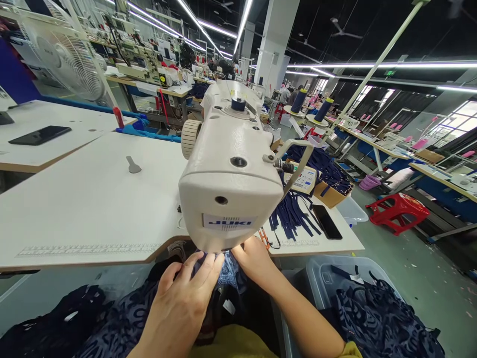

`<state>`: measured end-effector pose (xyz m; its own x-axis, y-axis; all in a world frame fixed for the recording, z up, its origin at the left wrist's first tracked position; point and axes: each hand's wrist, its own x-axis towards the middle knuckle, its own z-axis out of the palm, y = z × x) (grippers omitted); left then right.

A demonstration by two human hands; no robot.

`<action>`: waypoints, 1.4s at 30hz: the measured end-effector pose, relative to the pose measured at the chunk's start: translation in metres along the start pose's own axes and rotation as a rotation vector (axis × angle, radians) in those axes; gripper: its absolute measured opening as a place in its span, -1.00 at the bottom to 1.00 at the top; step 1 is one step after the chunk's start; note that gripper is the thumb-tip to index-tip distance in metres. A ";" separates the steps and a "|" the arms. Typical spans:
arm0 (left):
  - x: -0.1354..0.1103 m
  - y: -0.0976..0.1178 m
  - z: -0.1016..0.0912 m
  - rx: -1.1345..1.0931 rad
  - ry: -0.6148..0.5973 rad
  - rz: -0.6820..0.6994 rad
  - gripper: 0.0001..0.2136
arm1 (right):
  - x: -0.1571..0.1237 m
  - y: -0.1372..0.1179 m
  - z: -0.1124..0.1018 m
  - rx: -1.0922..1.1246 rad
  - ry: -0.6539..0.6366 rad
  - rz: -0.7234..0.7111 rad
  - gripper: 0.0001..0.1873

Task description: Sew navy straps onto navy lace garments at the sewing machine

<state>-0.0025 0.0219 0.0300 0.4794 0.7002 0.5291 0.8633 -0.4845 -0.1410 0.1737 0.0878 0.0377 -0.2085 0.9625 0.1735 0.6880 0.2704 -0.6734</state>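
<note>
A blue patterned piece of fabric (229, 274) hangs at the front edge of the table, below the head of a white sewing machine (231, 199). My left hand (188, 291) holds the fabric from the left, its fingertips reaching up to the underside of the machine head. On the right, my right hand (257, 263) grips the same cloth with the thumb in sight; its other fingers are partly hidden by the machine. A white label (229, 307) shows on dark cloth below. The needle and the sewing spot are hidden behind the machine head.
Right of the machine lie navy fabric strips (294, 216), orange-handled snips (264, 238) and a phone (328, 222). A clear bin (316, 278) of patterned garments stands at lower right. Dark garments (55, 318) lie lower left. A grey metal piece (133, 165) rests on the tabletop.
</note>
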 end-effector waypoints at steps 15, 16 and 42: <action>0.001 0.007 0.000 0.056 -0.012 0.020 -0.53 | 0.001 0.000 -0.002 0.024 -0.034 -0.023 -0.89; 0.000 0.007 0.001 0.062 -0.027 0.019 -0.52 | 0.001 0.000 -0.002 0.028 -0.033 -0.022 -0.89; -0.002 0.006 0.003 -0.023 0.056 -0.071 -0.61 | -0.001 0.003 0.004 0.064 -0.033 -0.023 -0.86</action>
<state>0.0017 0.0191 0.0259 0.4072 0.7030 0.5830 0.8906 -0.4472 -0.0828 0.1735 0.0875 0.0327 -0.2470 0.9546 0.1663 0.6375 0.2893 -0.7141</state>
